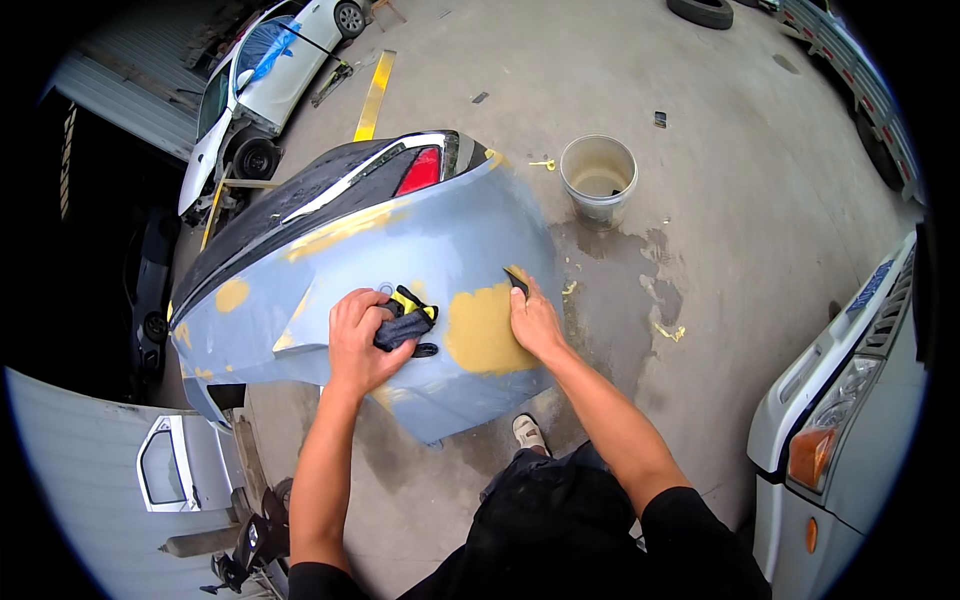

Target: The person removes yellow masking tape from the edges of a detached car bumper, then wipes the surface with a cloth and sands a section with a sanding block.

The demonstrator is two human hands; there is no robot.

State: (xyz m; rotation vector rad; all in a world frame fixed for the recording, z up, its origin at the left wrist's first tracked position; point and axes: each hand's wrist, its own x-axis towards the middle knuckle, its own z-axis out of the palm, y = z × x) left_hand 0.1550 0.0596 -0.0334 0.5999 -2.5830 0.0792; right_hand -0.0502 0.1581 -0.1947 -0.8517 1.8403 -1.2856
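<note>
In front of me stands a car body section [400,245] in grey-blue primer, with yellow filler patches. My left hand [360,335] is closed round a dark bunched cloth [405,325], resting on the panel. A yellow-and-black piece shows at the cloth's far side; I cannot make out what it is. To the right, my right hand [534,318] pinches a small dark flat piece with a yellowish edge, like sandpaper [516,281], against the panel. It sits at the upper right edge of the largest filler patch [487,330].
A whitish bucket [598,180] stands on the concrete beyond the panel, beside a wet patch [620,285]. On the right is a white vehicle's front [830,420]. A partly dismantled white car [265,75] is at the far left; a loose door [180,462] leans nearer.
</note>
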